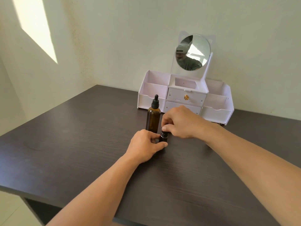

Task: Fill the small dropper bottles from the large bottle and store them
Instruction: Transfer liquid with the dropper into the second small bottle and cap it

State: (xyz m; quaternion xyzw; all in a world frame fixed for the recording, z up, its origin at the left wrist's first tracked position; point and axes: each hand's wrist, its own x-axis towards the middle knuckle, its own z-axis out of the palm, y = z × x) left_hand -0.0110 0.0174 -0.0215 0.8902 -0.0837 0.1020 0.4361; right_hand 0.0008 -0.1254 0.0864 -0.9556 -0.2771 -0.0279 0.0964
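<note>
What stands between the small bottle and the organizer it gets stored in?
The large bottle stands just behind the small bottle, before the organizer's left side. Right hand covers the cap; left hand grips the body.

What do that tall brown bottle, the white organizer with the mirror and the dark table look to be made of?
The large bottle looks like amber glass, translucent and glossy, with a black dropper cap, probably rubber and plastic. The organizer looks like matte white plastic or coated board, judging by its flat thin panels; I cannot tell which. The table shows dark printed wood grain, likely laminate.
</note>
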